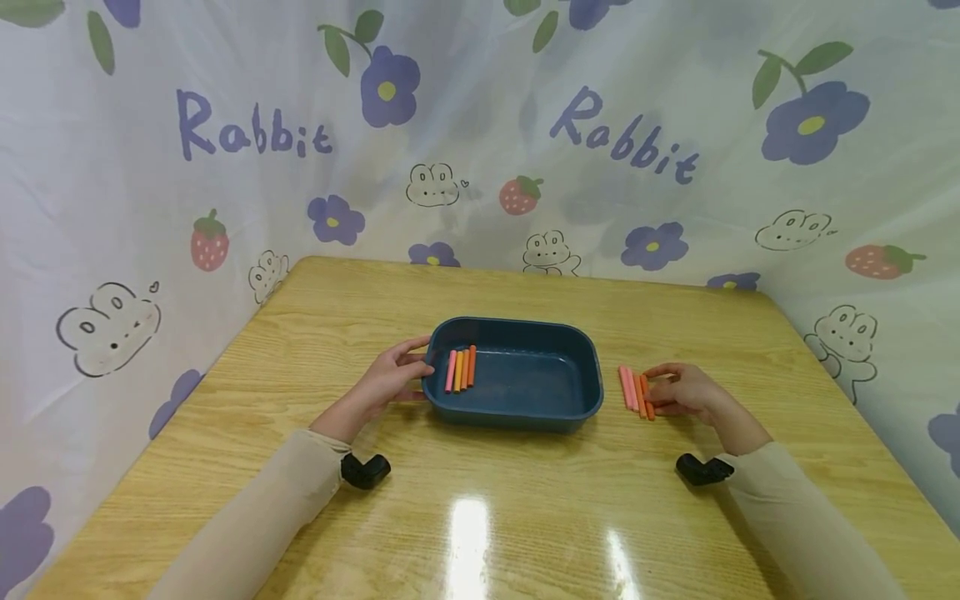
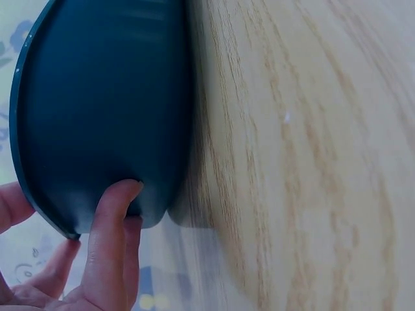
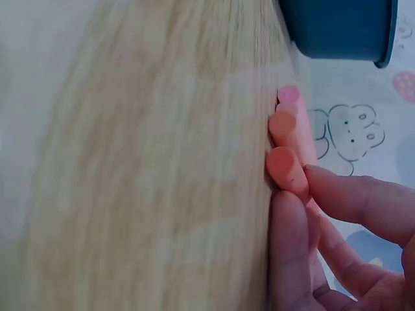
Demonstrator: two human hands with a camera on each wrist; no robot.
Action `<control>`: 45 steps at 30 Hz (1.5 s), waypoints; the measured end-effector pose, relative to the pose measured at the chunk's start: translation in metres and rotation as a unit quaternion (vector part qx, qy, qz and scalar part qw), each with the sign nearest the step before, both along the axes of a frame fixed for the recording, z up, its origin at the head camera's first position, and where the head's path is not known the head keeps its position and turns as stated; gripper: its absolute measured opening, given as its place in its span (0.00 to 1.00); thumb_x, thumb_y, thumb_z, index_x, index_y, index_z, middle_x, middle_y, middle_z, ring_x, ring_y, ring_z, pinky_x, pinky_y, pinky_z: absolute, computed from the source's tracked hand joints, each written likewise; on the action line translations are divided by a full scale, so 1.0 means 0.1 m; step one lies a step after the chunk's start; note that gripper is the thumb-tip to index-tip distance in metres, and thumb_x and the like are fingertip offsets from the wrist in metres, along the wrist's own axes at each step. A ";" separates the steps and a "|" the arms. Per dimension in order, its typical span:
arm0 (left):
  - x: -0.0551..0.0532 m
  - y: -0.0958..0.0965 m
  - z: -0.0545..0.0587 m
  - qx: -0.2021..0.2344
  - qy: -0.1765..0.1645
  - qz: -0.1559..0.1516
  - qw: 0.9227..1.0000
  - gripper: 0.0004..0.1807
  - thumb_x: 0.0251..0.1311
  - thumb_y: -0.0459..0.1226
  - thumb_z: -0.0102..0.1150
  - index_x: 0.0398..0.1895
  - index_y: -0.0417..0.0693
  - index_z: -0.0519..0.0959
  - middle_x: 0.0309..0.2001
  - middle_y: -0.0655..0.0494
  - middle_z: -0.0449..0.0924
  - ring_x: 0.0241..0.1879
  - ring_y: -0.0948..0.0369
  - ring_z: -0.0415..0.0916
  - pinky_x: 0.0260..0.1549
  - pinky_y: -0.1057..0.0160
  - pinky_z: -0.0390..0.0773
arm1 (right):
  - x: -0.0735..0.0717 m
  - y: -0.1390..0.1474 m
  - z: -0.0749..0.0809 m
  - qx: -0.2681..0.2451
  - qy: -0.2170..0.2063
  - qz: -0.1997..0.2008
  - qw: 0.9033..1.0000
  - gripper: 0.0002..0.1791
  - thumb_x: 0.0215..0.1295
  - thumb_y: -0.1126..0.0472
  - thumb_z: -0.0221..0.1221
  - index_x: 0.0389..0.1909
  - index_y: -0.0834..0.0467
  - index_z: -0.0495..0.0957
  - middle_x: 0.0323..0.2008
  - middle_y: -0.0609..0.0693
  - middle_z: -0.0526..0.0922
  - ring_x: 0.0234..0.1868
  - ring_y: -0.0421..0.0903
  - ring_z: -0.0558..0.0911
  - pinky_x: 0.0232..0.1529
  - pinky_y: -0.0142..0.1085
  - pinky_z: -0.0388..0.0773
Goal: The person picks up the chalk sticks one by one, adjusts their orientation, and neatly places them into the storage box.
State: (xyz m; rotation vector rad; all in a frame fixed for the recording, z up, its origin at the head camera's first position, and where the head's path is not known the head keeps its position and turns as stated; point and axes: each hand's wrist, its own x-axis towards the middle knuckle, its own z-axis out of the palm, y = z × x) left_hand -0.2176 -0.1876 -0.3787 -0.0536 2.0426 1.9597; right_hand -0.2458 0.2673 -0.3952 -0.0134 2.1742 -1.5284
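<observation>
A dark blue rectangular tub [image 1: 517,417] sits mid-table. My left hand [image 1: 386,379] grips its left end; in the left wrist view fingers [image 2: 110,246] press the outer wall and others lie at the rim. Inside, at the left, one pink, one yellow and two orange chalk sticks [image 1: 459,371] lie side by side. Right of the tub, two pink chalk sticks [image 1: 627,387] and an orange one [image 1: 640,396] lie in a row. My right hand [image 1: 686,392] pinches the outermost orange chalk stick [image 3: 285,168] between thumb and finger, close beside the others.
The wooden table [image 1: 390,533] runs back to a white curtain [image 1: 480,125] printed with rabbits, flowers and strawberries. Black wrist devices [image 1: 365,472] are worn at both sleeve ends.
</observation>
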 end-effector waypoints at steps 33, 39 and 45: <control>0.01 -0.01 0.02 0.004 0.001 -0.010 1.000 0.32 0.65 0.30 0.46 0.72 0.47 0.53 0.64 0.35 0.58 0.58 0.42 0.65 0.40 0.53 0.80 | 0.01 -0.34 0.32 -0.265 -0.065 -0.131 0.953 0.39 0.66 0.70 0.51 0.71 0.64 0.40 0.36 0.49 0.78 0.37 0.41 0.81 0.42 0.32 0.78; 0.01 -0.01 0.02 0.001 0.001 -0.006 1.000 0.32 0.65 0.30 0.47 0.72 0.47 0.54 0.64 0.35 0.59 0.58 0.43 0.66 0.39 0.53 0.80 | -0.03 -0.48 0.43 -0.273 -0.074 -0.132 0.950 0.40 0.67 0.71 0.49 0.72 0.63 0.36 0.59 0.60 0.61 0.38 0.39 0.79 0.45 0.31 0.77; 0.02 0.00 0.03 0.005 -0.002 -0.003 1.000 0.32 0.64 0.30 0.48 0.71 0.48 0.55 0.64 0.36 0.60 0.57 0.43 0.67 0.39 0.53 0.80 | -0.09 -0.59 0.52 -0.275 -0.071 -0.120 0.951 0.37 0.69 0.71 0.45 0.72 0.65 0.36 0.63 0.61 0.55 0.37 0.37 0.80 0.44 0.30 0.77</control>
